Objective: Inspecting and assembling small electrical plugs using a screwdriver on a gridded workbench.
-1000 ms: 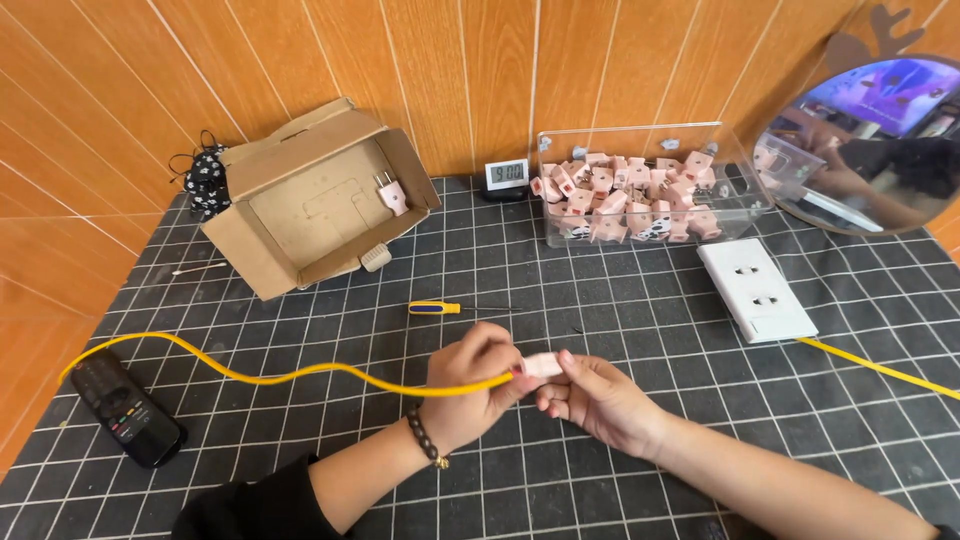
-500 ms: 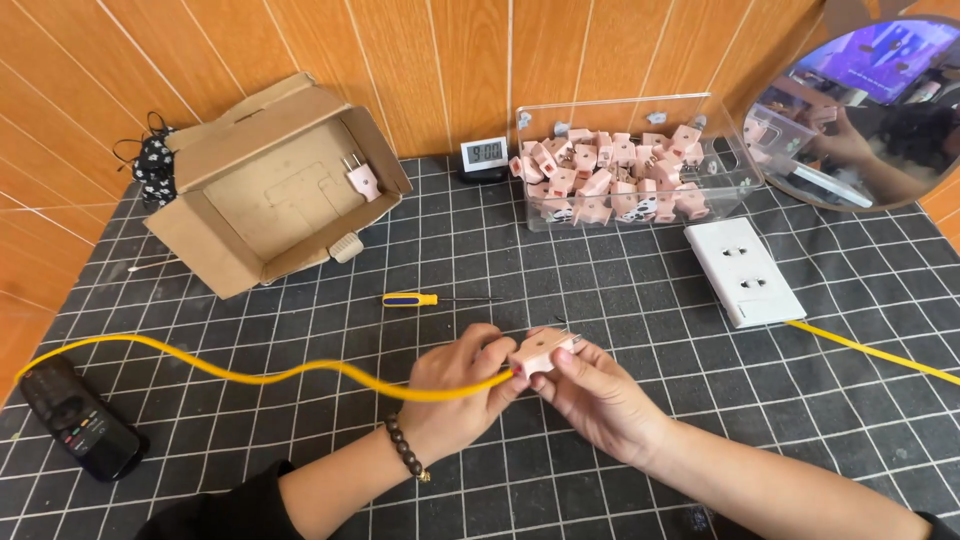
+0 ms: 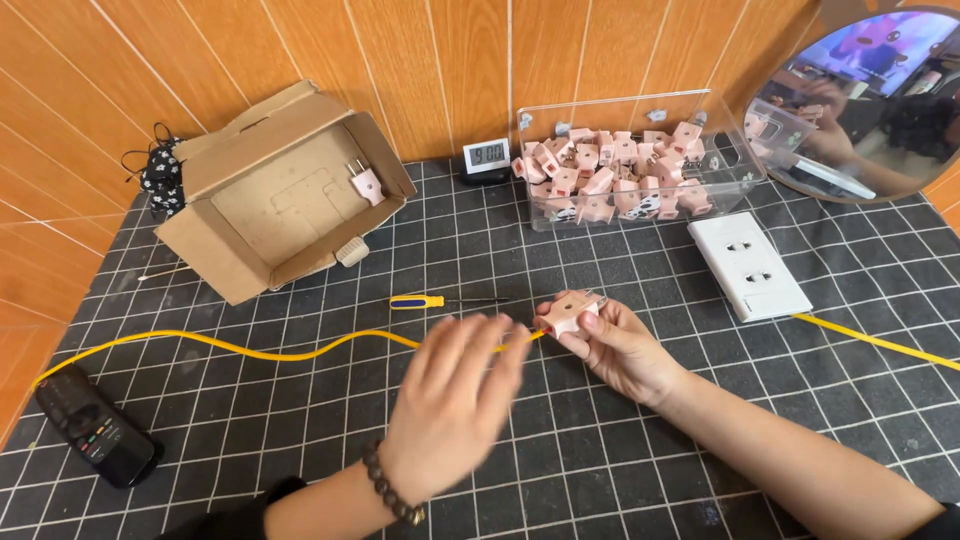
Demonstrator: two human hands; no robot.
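My right hand (image 3: 620,345) holds a pale pink plug (image 3: 568,312) by its body, prongs pointing up and right. A yellow cable (image 3: 250,350) runs from the plug leftward across the black grid mat (image 3: 560,470). My left hand (image 3: 455,400) hovers just left of the plug, blurred, fingers spread and holding nothing, above the cable. A small screwdriver (image 3: 440,301) with a yellow and blue handle lies on the mat just beyond my left hand.
An open cardboard box (image 3: 270,190) with one pink plug inside sits at the back left. A clear bin (image 3: 635,165) of pink plugs, a small digital clock (image 3: 487,157), a white wall socket (image 3: 748,265), a round mirror (image 3: 870,95) and a black remote (image 3: 95,432) surround the mat.
My left hand let go of the plug and drew back to the left with fingers spread. My right hand keeps the plug, now raised slightly with its prongs showing.
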